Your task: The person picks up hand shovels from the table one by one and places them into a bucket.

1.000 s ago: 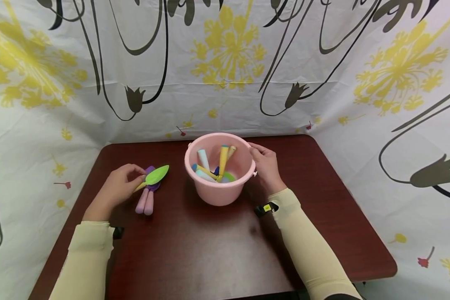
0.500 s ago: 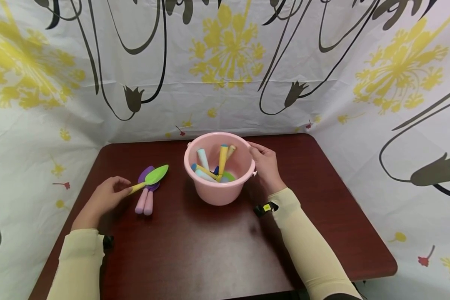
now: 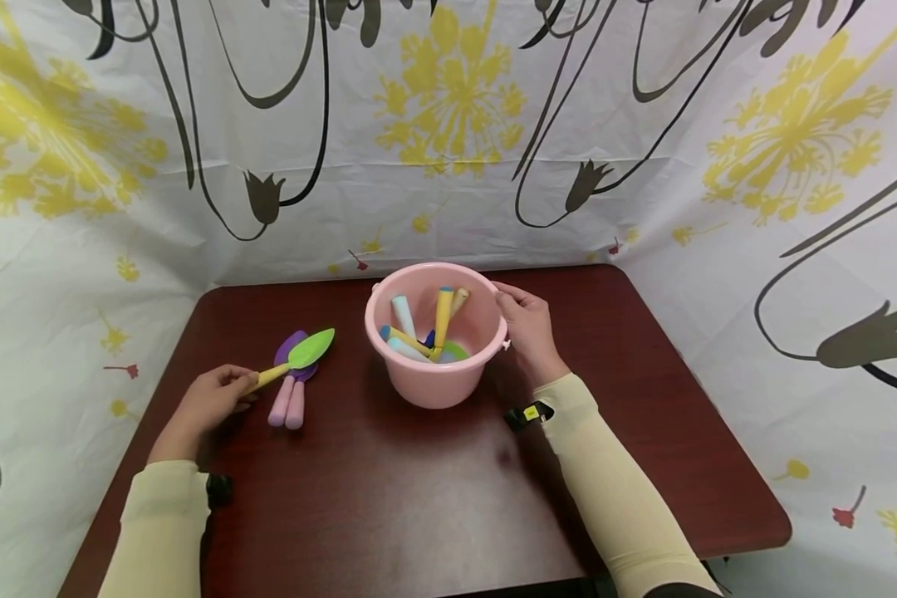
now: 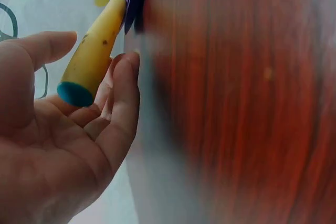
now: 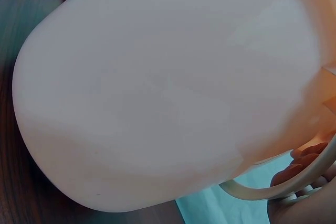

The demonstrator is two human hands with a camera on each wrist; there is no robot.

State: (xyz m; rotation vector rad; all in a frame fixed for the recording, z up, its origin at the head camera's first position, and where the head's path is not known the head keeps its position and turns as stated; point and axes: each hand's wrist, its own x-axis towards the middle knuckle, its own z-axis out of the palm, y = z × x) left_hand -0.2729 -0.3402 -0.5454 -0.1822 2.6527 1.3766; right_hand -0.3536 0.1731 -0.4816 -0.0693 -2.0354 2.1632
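Observation:
A toy trowel with a green blade and yellow handle lies across two purple-bladed, pink-handled toy tools on the left. My left hand is at its handle end. In the left wrist view the yellow handle lies between thumb and fingers, with a gap beside the thumb and the fingers loosely bent. My right hand grips the rim of a pink bucket at its right side. Several yellow and light-blue handles stick up inside it. In the right wrist view the bucket wall hides much.
The dark red-brown table has rounded corners. A white patterned cloth hangs behind it and at both sides. The bucket's pale carrying handle passes in front of my right fingers.
My left hand has slid from the trowel's neck back to the end of its yellow handle, while the trowel has stayed in place. My right hand and the bucket have hardly moved.

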